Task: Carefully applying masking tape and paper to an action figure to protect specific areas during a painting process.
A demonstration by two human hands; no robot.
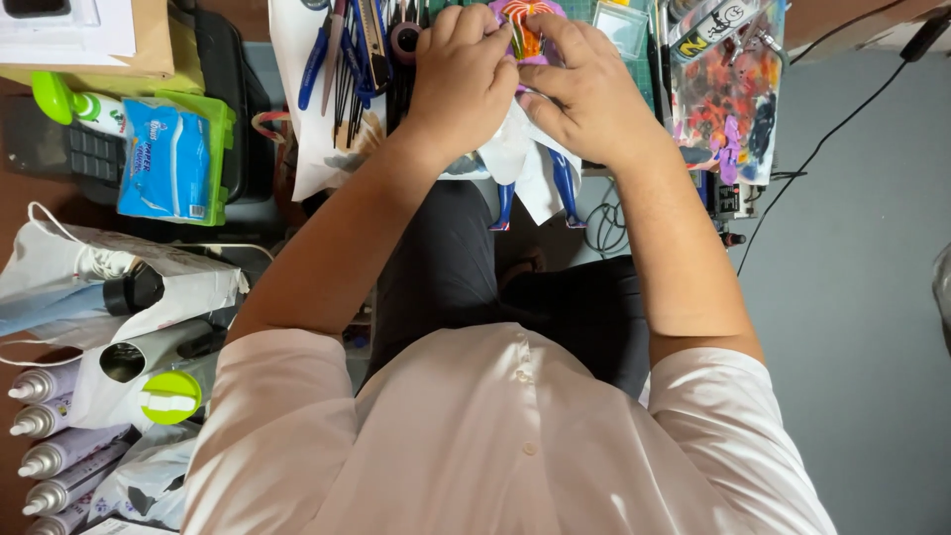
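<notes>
At twelve o'clock, both hands close on a small purple-and-orange plastic figure.

The left hand and right hand each keep a narrow fingertip grip on the figure, seemingly to steady it over white paper; its blue legs hang toward six. The cluttered surface holds hand tools at eleven, a blue wet-wipe pack at nine, and spray cans at seven.
</notes>
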